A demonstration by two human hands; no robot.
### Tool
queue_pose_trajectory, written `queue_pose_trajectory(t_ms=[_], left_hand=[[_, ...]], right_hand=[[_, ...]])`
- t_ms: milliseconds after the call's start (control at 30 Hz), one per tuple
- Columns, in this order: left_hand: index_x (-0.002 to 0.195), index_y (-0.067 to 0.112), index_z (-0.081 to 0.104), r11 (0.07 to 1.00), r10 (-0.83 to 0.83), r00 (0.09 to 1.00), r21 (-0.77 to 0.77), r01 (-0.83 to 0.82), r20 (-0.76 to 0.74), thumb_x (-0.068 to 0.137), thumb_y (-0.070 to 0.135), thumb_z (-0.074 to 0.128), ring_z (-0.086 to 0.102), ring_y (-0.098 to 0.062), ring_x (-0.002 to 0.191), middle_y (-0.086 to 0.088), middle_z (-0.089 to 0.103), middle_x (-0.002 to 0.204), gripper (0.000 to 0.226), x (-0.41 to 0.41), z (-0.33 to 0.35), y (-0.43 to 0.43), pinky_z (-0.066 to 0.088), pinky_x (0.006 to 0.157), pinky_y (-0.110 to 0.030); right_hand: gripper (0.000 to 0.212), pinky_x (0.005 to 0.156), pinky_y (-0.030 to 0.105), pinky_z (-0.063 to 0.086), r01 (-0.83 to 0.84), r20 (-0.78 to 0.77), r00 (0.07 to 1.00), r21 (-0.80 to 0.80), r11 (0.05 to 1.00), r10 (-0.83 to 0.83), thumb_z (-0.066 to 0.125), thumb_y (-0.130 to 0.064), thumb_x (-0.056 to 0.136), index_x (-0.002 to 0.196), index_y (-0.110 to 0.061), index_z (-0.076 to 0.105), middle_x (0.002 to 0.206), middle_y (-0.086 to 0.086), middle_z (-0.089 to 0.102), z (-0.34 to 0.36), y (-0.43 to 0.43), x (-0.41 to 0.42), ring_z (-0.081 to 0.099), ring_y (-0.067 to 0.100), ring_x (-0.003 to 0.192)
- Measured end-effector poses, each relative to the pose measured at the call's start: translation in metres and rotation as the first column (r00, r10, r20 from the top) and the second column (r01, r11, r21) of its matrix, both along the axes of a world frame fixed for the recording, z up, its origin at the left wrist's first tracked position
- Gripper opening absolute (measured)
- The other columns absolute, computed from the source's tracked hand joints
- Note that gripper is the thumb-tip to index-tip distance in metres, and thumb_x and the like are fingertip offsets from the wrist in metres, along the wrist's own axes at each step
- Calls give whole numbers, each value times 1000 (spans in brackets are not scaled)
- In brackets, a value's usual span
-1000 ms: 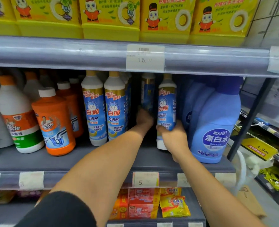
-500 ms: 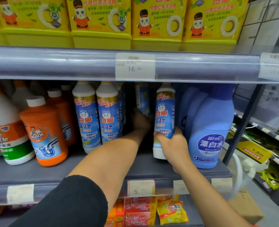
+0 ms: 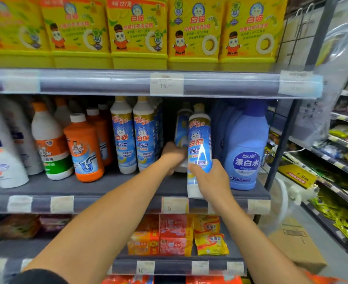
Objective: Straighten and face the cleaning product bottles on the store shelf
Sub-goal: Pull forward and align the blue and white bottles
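Observation:
A tall blue-and-white cleaner bottle [image 3: 199, 140] with a cat label stands at the front edge of the middle shelf [image 3: 107, 185], label facing out. My right hand [image 3: 210, 179] grips its lower part. My left hand [image 3: 174, 155] reaches deeper into the shelf and holds a second, similar bottle [image 3: 182, 126] behind it; its fingers are partly hidden. Two matching bottles [image 3: 134, 138] stand side by side to the left, labels forward.
Blue bleach jugs [image 3: 246, 148] crowd the right end of the shelf. Orange drain-cleaner bottles [image 3: 86, 148] and white bottles [image 3: 50, 144] fill the left. Yellow detergent packs [image 3: 138, 31] line the shelf above; snack packs [image 3: 177, 234] lie below. A cardboard box [image 3: 298, 242] sits on the floor.
My right hand has drawn the front bottle forward to the shelf edge. My left hand has pulled the rear bottle forward with it.

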State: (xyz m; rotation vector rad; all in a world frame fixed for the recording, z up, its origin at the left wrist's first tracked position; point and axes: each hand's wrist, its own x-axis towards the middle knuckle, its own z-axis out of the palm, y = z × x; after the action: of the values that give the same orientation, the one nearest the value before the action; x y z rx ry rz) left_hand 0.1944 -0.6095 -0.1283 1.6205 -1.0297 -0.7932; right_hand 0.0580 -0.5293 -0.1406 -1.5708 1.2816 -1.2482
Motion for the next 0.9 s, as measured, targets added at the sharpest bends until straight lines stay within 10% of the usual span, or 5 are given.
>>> queue_pose_trajectory(t_ms=[367,533,900], left_hand=[[112,7,64,982,-173,944,-120,144,-280,78,30,77,71,-31,93,-13,74,102,43,25,-3,128,56,86,-49],[106,16,66,983,-121,976,-157,93,-182,77,31,77,72,-22,83,-9,74,97,35,52,-11,168,57,65,-34],[113,30,60,952,-119,991,-290,98,-57,71,36,83,70,-8,90,11,73,100,48,101,-28,211,56,69,-22]], right_hand=[[31,60,22,50,-179,183,967,-9,984,178,67,-42,81,103,-24,55,94,-6,66,-3,58,1,65,7,80],[28,73,38,58,-211,214,956,25,977,202,65,-48,81,97,-28,54,95,-3,67,-5,71,21,68,13,82],[32,61,19,53,-244,232,941,-43,969,247,67,-43,82,107,-26,56,98,-9,68,-15,80,73,67,1,79]])
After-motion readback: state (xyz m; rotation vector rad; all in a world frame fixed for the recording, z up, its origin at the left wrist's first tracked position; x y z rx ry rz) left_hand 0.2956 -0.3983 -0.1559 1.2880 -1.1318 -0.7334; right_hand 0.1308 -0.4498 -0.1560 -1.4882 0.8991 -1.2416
